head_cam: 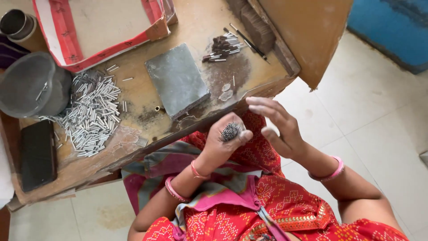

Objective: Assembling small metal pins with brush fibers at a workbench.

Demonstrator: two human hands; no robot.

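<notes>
Beside a worn wooden worktable point(147, 111), left hand point(225, 138) clenches a bundle of short silver metal tubes point(230, 131); right hand point(276, 127) hovers open, empty; loosened grip could spill them.

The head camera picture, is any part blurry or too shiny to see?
In the head view the right hand looks a little smeared at its fingers; the left hand gripping the bundle of small tubes is sharper. Light is soft and even, with faint shadows; the pile of metal tubes glints on the wooden table, without hiding anything.
</notes>
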